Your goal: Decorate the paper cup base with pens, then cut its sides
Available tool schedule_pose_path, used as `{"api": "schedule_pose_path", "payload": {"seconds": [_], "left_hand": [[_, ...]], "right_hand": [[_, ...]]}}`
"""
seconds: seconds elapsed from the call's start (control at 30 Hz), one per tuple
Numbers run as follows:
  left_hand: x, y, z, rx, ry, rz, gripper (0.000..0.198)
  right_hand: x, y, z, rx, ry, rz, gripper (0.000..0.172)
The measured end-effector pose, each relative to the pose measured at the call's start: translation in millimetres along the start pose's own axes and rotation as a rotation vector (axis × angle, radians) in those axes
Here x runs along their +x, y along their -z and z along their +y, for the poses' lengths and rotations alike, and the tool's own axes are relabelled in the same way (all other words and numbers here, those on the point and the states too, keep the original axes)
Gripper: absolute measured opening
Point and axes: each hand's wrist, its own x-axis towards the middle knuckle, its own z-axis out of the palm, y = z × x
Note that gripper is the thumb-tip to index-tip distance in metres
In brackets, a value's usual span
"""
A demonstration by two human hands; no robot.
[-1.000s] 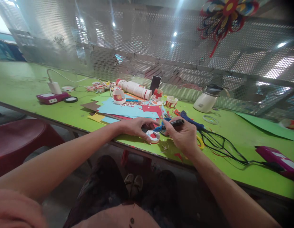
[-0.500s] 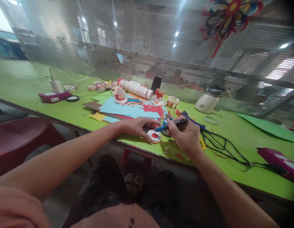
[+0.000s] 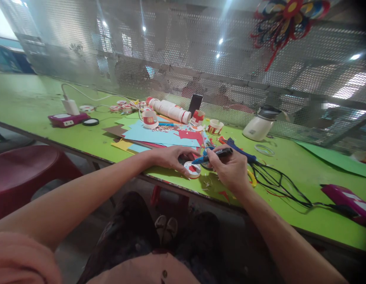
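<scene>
Head view, right hand (image 3: 230, 167): one, right of centre, gripping one blue-and-black marker (image 3: 214, 156), tip at the disc's face.
Left hand (image 3: 171, 159): one, at centre, curved with the thumb against the rim of one white disc (image 3: 193, 172), holding it.
Disc: just below centre, between the hands, a red shape in its middle.
Cut paper cups (image 3: 150, 119): three, beyond the hands.
Nested cups (image 3: 171, 111): one long row, upper centre.
Phone (image 3: 196, 102): one, propped upright beside the row.
Jug (image 3: 258, 128): one, white, right.
Purple power strips (image 3: 345, 200): two, lower right and left.
Red stool (image 3: 26, 169): one, far left.
</scene>
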Motion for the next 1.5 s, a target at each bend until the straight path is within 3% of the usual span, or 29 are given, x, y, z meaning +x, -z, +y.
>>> {"api": "schedule_pose_path", "payload": {"seconds": [0.77,1.5], "left_hand": [[0.1,-0.6,3.2,-0.037,-0.008,-0.021,0.057],[-0.3,-0.4,-1.6,-0.034,-0.006,-0.009,0.071]], "right_hand": [[0.3,-1.9,3.3,0.017,0.028,-0.088,0.024],[4.4,-0.5,6.0,0.067,-0.033,-0.187,0.024]]}}
